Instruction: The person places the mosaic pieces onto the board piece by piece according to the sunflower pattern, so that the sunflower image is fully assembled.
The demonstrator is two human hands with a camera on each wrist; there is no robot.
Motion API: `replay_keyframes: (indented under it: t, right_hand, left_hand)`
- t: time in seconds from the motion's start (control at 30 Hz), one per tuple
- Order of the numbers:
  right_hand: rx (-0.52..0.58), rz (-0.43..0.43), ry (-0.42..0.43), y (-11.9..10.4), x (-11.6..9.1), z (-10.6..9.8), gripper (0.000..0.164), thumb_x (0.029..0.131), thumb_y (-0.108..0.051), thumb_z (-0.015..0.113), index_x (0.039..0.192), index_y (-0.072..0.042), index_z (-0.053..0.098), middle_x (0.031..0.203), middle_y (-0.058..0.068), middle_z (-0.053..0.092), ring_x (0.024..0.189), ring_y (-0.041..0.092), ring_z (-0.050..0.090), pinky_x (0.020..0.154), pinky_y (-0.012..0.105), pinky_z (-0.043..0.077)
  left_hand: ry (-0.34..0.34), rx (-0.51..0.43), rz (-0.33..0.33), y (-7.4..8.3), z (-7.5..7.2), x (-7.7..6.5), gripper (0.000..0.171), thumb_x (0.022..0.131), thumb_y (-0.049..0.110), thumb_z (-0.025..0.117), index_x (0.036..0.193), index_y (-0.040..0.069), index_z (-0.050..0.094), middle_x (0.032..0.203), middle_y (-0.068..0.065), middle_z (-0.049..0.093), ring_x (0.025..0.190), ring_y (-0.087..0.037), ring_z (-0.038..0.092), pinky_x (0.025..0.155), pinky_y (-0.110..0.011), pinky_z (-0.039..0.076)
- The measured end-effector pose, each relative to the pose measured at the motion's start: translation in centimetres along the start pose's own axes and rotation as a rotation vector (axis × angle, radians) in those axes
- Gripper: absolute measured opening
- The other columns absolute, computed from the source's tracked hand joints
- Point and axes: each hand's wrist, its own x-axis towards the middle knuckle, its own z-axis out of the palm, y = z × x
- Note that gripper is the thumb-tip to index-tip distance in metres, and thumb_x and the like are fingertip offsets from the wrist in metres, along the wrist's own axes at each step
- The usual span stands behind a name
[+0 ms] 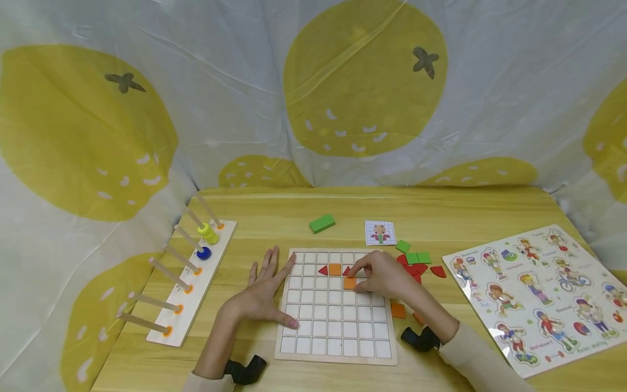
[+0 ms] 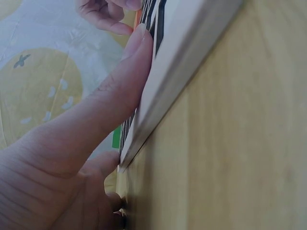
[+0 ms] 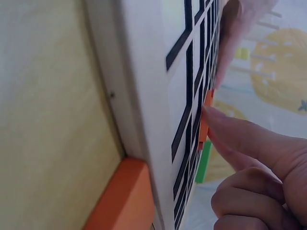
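A wooden grid board (image 1: pixel 333 349) lies flat on the table. My right hand (image 1: pixel 389 276) pinches an orange square tile (image 1: pixel 349 283) between thumb and index finger, at a cell in the board's upper part. In the right wrist view its thumb (image 3: pixel 240 134) touches the tile's edge. Just above sit another orange square tile (image 1: pixel 335 269) and a red piece (image 1: pixel 323 270); a second red piece is partly covered by the fingers. My left hand (image 1: pixel 259 298) rests spread at the board's left side, its thumb (image 2: pixel 108 103) and index finger touching the frame.
Behind the board are a green block (image 1: pixel 322 224) and a pattern card (image 1: pixel 380 232). Red pieces (image 1: pixel 438 271), green tiles (image 1: pixel 418 257) and orange tiles (image 1: pixel 398 311) lie to its right. A peg rack (image 1: pixel 181 321) stands left, a sports picture board (image 1: pixel 519 326) lies far right.
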Motion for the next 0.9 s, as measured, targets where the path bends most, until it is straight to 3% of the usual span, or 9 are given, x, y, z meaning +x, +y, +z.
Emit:
replay_keyframes:
  t: [0.17,0.4,0.53,0.63,0.73,0.9]
  right_hand:
    - [0.001,-0.012,0.005,0.1,0.1,0.2,0.020,0.078,-0.006,0.089,0.095,-0.015,0.084,0.088,0.000,0.070,0.057,0.013,0.036,0.052,0.020,0.026]
    - [0.033,-0.021,-0.001,0.2,0.3,0.5,0.019,0.079,-0.007,0.089,0.096,-0.014,0.084,0.083,0.001,0.067,0.057,0.013,0.034,0.051,0.020,0.023]
    - [0.036,-0.030,0.010,0.1,0.2,0.5,0.020,0.078,-0.007,0.089,0.096,-0.014,0.084,0.092,0.000,0.073,0.056,0.012,0.033,0.051,0.019,0.023]
    - [0.057,-0.017,-0.001,0.0,0.1,0.1,0.020,0.079,-0.009,0.089,0.098,-0.015,0.084,0.074,-0.001,0.064,0.054,0.012,0.033,0.050,0.019,0.023]
    - [0.071,-0.009,-0.003,0.1,-0.3,-0.7,0.019,0.082,-0.010,0.087,0.100,-0.016,0.084,0.058,-0.003,0.044,0.053,0.012,0.031,0.052,0.020,0.024]
    - [0.074,-0.019,0.018,1.3,-1.4,-2.6,0.019,0.086,-0.011,0.083,0.105,-0.010,0.082,0.056,-0.006,0.029,0.054,0.011,0.027,0.052,0.022,0.024]
  left_hand:
    - [0.002,-0.002,0.002,0.0,0.0,0.0,0.144,0.066,0.054,0.094,0.167,0.016,0.000,0.167,-0.024,-0.031,0.156,-0.043,-0.028,0.121,-0.070,-0.019]
    - [0.008,0.006,0.002,0.0,0.1,0.0,0.144,0.065,0.054,0.095,0.167,0.014,0.000,0.167,-0.024,-0.031,0.156,-0.044,-0.027,0.121,-0.070,-0.018]
    - [0.014,-0.004,0.008,0.0,0.0,0.0,0.145,0.065,0.054,0.095,0.167,0.014,0.000,0.167,-0.024,-0.030,0.156,-0.044,-0.027,0.121,-0.070,-0.019]
    - [0.018,-0.009,0.010,0.0,0.0,0.0,0.145,0.065,0.053,0.095,0.167,0.015,0.000,0.167,-0.024,-0.031,0.156,-0.044,-0.027,0.121,-0.070,-0.019]
    - [0.016,-0.010,0.009,0.0,0.0,-0.1,0.144,0.065,0.053,0.095,0.167,0.015,0.000,0.167,-0.024,-0.031,0.156,-0.044,-0.027,0.121,-0.070,-0.019]
    - [0.011,-0.004,0.009,-0.2,0.1,-0.1,0.144,0.066,0.055,0.094,0.167,0.015,0.000,0.167,-0.024,-0.031,0.156,-0.044,-0.027,0.121,-0.070,-0.019]
